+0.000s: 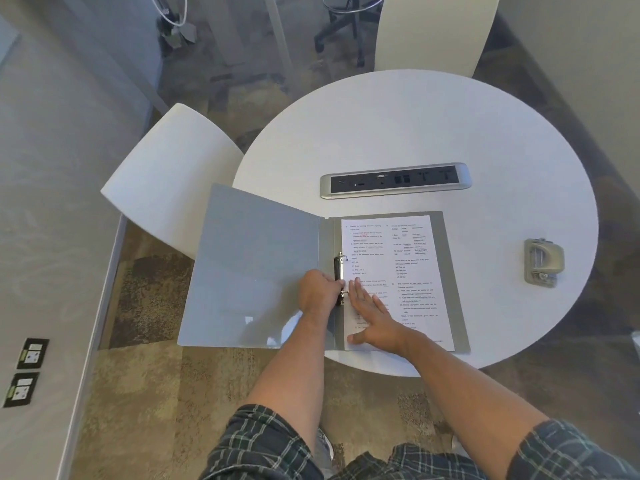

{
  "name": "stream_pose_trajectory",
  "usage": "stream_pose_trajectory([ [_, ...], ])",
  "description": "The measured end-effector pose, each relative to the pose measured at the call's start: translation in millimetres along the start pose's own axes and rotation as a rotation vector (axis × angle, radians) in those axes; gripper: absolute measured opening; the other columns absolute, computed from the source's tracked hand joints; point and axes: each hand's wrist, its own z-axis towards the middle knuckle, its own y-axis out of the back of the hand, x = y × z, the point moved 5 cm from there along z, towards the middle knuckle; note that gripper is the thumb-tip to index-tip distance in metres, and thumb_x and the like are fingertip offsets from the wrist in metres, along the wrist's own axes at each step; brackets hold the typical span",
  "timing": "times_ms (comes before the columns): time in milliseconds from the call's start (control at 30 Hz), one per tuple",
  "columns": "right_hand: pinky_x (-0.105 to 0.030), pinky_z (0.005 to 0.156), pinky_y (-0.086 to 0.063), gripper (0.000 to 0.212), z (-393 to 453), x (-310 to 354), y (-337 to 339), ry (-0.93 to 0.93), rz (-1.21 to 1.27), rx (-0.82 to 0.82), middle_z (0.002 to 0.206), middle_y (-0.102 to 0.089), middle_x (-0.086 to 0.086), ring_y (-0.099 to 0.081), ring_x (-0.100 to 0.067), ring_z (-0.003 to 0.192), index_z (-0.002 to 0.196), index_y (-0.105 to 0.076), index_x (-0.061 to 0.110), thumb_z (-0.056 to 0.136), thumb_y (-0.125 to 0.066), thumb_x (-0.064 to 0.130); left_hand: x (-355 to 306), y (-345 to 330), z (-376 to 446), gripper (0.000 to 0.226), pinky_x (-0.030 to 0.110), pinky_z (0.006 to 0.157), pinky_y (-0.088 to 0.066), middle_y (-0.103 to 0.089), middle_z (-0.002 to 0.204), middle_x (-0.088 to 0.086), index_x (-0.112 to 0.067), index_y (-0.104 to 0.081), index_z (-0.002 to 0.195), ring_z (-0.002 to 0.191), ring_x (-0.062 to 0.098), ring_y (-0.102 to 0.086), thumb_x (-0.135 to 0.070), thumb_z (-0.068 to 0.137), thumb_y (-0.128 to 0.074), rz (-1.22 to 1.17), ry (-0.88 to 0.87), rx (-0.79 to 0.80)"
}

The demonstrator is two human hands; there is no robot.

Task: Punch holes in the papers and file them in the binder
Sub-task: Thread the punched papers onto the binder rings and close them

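Note:
A grey binder (252,268) lies open at the near edge of the round white table (415,126), its left cover hanging past the rim. Printed papers (398,271) lie on its right half, threaded on the black ring mechanism (338,268). My left hand (317,294) is closed on the lower part of the ring mechanism. My right hand (374,317) lies flat with fingers spread on the lower left of the papers, holding them down. A grey hole punch (543,262) sits apart on the table at the right.
A silver power and socket strip (394,180) is set into the table beyond the binder. A white chair (173,174) stands at the left of the table and another white chair (436,32) behind it. A wall (48,237) runs along the left.

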Motion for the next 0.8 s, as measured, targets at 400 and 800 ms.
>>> stream_pose_trajectory([
  [400, -0.027, 0.124, 0.013, 0.115, -6, 2, 4, 0.012, 0.099, -0.036, 0.165, 0.027, 0.018, 0.019, 0.007, 0.147, 0.159, 0.021, 0.033, 0.091, -0.072, 0.028, -11, -10, -1, 0.015, 0.027, 0.049, -0.044, -0.071, 0.073, 0.013, -0.003, -0.069, 0.072, 0.07, 0.033, -0.071, -0.015, 0.072, -0.061, 0.117, -0.045, -0.061],
  [800, -0.03, 0.119, 0.004, 0.11, -13, 6, 8, -0.049, 0.24, -0.038, 0.165, 0.018, 0.025, 0.014, 0.0, 0.146, 0.161, 0.011, 0.04, 0.092, -0.072, 0.018, -15, 1, -14, 0.028, 0.024, 0.057, -0.045, -0.068, 0.087, -0.004, -0.016, -0.057, 0.097, 0.077, 0.015, -0.065, -0.011, 0.079, -0.079, -0.092, -0.11, -0.098],
])
